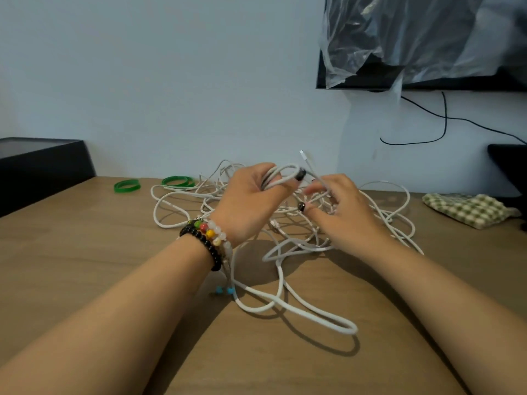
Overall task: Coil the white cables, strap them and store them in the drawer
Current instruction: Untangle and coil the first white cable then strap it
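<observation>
Fingers (273, 178) of left hand (251, 201) grip one coil (281, 173); two green bands (154, 183).
</observation>
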Demonstrator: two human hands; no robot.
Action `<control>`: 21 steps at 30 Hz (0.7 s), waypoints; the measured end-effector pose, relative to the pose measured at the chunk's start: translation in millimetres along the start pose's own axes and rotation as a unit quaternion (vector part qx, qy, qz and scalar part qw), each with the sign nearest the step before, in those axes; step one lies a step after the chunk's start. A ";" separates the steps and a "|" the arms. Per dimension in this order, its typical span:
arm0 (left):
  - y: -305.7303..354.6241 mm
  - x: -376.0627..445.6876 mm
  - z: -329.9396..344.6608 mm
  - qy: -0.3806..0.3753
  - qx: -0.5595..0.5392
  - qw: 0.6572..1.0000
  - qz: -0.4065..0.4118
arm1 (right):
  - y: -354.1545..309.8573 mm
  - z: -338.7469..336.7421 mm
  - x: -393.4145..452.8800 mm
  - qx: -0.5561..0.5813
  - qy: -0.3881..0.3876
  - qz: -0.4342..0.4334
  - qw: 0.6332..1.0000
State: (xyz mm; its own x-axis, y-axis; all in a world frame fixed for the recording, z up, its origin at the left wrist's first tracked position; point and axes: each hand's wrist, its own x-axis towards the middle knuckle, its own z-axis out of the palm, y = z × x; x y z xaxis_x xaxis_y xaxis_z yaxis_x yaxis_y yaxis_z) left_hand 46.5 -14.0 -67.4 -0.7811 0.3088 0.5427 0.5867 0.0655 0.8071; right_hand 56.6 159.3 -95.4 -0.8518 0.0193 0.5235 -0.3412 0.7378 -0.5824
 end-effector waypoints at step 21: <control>90.8 -60.7 -54.6 0.076 -0.101 0.992 0.004 | -111.9 21.3 -30.0 0.203 -0.065 0.038 0.976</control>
State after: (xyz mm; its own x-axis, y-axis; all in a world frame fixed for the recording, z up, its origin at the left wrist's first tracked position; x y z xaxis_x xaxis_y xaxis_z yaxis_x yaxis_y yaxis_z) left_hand 135.5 -78.6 -14.3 -0.8088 0.1613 0.5656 0.5500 -0.1335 0.8245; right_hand 111.9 61.8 -59.3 -0.9153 -0.0423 0.4006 -0.3818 0.4084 -0.8291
